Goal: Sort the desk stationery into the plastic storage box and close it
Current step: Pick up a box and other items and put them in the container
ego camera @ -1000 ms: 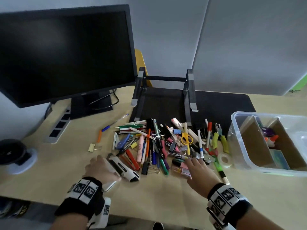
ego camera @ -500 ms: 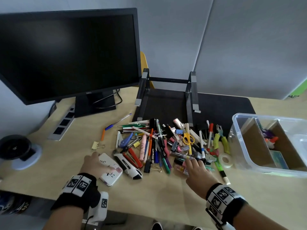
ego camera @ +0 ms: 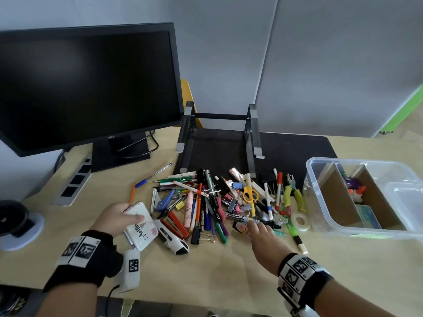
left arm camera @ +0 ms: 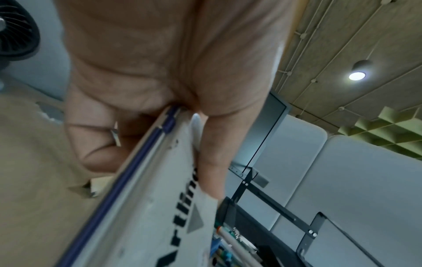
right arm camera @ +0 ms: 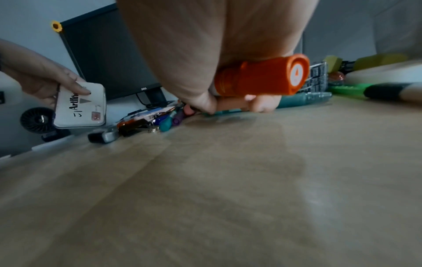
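A heap of pens, markers, clips and scissors (ego camera: pixel 217 202) lies mid-desk. My left hand (ego camera: pixel 130 213) grips a flat white "Artline" case (ego camera: pixel 142 225), raised off the desk at the heap's left edge; the same case (left arm camera: pixel 160 207) fills the left wrist view, thumb on its lid. My right hand (ego camera: pixel 256 227) reaches into the heap's near right side. Its fingers (right arm camera: pixel 262 105) curl under an orange-capped tube (right arm camera: pixel 262 77). The clear plastic storage box (ego camera: pixel 307 191) stands open at the right, with cardboard dividers and a few items inside.
A monitor (ego camera: pixel 87 88) and power strip (ego camera: pixel 73 184) stand back left, a small fan (ego camera: pixel 13 216) far left. A black laptop stand (ego camera: pixel 219 138) sits on a dark mat (ego camera: pixel 297 147) behind the heap. A white stapler (ego camera: pixel 171 239) and tape roll (ego camera: pixel 301 220) lie nearby.
My left hand has picked the white case up from the desk and tilted it. My right hand has closed round the orange-capped tube at the heap's edge.
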A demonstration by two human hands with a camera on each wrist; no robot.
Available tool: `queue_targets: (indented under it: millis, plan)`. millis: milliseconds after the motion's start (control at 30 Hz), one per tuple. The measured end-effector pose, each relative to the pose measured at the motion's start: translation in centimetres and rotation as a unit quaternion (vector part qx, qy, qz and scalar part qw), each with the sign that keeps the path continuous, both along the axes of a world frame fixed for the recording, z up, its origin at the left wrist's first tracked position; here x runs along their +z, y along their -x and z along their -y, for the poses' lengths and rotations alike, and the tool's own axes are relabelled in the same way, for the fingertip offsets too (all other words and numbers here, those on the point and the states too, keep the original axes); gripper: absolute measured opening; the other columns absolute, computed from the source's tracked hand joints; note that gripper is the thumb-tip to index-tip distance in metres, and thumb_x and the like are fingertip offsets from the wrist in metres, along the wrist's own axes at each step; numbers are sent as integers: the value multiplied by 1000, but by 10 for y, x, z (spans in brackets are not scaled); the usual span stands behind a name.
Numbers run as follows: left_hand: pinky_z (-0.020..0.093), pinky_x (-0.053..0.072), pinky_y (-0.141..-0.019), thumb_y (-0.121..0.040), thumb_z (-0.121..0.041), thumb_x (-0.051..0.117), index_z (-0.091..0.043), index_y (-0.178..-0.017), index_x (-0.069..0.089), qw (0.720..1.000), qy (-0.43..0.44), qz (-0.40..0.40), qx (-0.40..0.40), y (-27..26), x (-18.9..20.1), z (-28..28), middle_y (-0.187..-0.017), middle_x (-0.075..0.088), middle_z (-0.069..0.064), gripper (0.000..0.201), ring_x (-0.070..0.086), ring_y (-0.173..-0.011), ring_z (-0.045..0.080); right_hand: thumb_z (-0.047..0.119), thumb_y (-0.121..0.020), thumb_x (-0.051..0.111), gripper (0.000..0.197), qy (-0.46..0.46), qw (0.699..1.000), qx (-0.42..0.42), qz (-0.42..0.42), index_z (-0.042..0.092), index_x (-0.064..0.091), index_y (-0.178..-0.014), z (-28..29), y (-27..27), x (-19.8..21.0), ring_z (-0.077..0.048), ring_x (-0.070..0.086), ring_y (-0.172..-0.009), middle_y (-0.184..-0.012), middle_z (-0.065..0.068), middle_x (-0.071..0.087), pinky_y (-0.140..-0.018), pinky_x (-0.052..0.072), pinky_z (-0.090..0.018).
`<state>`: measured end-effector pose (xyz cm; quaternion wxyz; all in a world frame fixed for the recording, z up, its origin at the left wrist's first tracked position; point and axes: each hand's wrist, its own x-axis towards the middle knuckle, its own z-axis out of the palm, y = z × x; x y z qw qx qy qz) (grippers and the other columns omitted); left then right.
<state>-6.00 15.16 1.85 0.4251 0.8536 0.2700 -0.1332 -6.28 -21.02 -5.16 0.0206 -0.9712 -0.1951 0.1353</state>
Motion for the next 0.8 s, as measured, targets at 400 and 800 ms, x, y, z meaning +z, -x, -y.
queue_targets:
  millis: [400, 800]
  plan:
    - [50, 57, -81, -87, -20, 66, -25, -92, 61, 993, 79, 73, -45, -35, 32, 70, -92, 72, 7, 8, 70, -85, 26, 19, -97, 39, 43, -181, 976, -125, -3, 21, 20, -136, 12, -38, 56, -17, 63, -71, -112, -9, 57, -61, 55, -29]
    - [15, 49, -60, -85, -20, 68, -21, -112, 49, 972, 88, 183, -119, -65, 56, 165, -91, 61, -8, 33, 60, -78, 2, 26, -95, 42, 18, -303, 885, -329, 126, 15, 35, -106, 78, -66, 127, -32, 58, -80, -87, -7, 56, -71, 45, -38]
